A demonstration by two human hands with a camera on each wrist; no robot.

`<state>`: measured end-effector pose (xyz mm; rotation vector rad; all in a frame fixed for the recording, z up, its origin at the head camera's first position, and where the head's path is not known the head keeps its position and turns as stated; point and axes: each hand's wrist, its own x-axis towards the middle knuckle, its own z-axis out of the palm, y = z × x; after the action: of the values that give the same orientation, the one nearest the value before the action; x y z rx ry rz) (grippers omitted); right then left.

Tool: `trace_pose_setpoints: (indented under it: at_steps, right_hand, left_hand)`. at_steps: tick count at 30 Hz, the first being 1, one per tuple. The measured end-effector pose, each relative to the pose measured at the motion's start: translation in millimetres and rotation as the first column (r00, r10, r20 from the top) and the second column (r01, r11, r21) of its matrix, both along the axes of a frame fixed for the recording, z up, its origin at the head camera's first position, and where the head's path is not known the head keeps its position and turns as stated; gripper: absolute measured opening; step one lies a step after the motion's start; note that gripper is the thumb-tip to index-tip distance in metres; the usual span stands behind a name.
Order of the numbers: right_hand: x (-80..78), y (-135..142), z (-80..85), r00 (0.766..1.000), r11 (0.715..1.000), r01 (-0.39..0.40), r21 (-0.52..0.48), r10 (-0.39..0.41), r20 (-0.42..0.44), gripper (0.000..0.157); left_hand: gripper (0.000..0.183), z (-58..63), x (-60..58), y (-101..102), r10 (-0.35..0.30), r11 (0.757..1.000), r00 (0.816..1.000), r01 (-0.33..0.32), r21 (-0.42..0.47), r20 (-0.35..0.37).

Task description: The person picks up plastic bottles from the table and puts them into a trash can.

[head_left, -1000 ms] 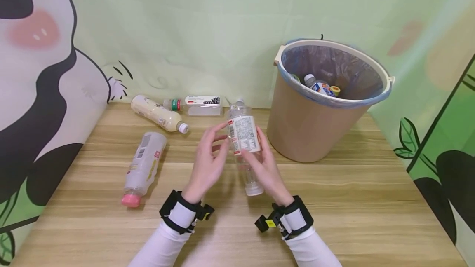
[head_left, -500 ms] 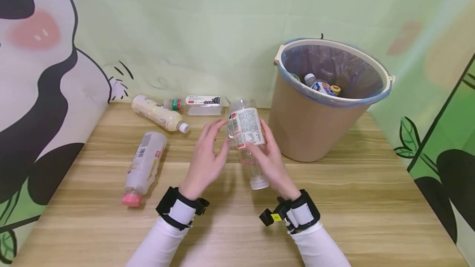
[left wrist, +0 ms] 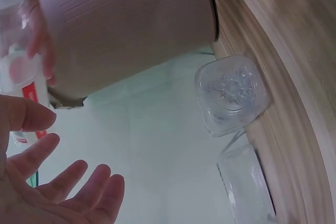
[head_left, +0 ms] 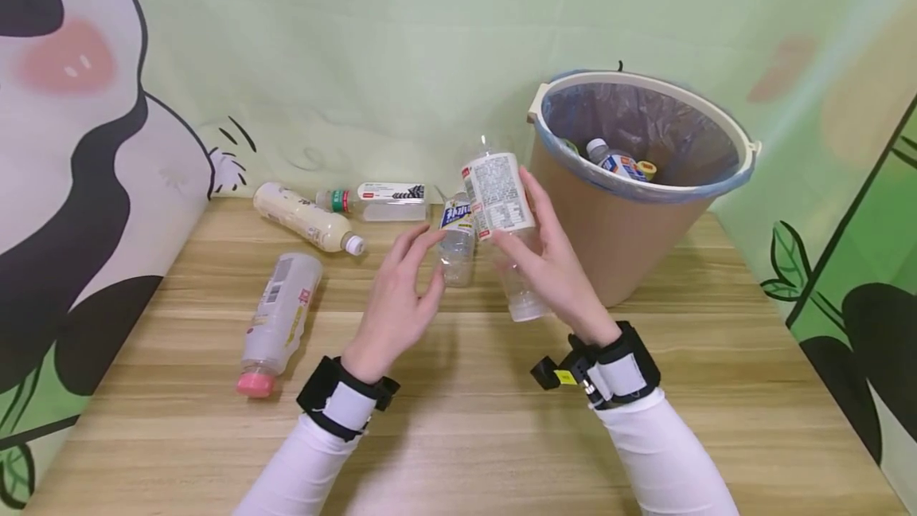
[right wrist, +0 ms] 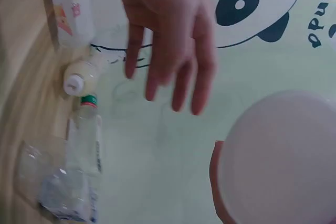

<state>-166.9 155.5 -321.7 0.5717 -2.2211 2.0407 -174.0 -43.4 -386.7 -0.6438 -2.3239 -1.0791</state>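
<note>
My right hand (head_left: 562, 277) grips a clear plastic bottle (head_left: 505, 197) with a white printed label, tilted, its white cap (head_left: 528, 310) towards me. Seen from the right wrist, that cap (right wrist: 283, 156) fills the lower right corner. My left hand (head_left: 394, 301) is off to the left of the bottle, holding nothing, fingers spread and slightly bent; the left wrist view shows its fingers (left wrist: 73, 182) apart from the bottle. Behind the hands, a clear bottle with a blue and yellow label (head_left: 456, 241) is on the table, partly overlapped by the held one.
At the right stands a brown bin (head_left: 609, 237) with a blue liner and several bottles inside. Lying left on the table are a cream bottle (head_left: 304, 217), a green-capped clear bottle (head_left: 390, 209) and a whitish bottle with a pink cap (head_left: 279, 313). A printed cloth hangs behind.
The right hand has carried the labelled bottle up and to the right, closer to the bin. My left hand has parted from it, and the blue-labelled bottle behind has come into view.
</note>
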Motion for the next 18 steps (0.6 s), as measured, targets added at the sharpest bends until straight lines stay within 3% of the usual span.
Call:
trace_pose_setpoints:
  at_steps: [9, 18]
  right_hand:
    - [-9.2, 12, 55.5, 0.997, 0.999, 0.044, 0.003, -0.044, -0.057, 0.068]
    - [-29.3, 30, 106.7, 0.995, 0.98, 0.101, -0.169, -0.103, 0.0, 0.066]
  left_hand:
    - [0.047, -1.7, 1.0, 7, -0.029, 1.0, 0.999, 0.029, 0.003, 0.02]
    - [0.047, -4.1, 1.8, 10, -0.054, 0.999, 0.998, 0.053, 0.011, 0.014]
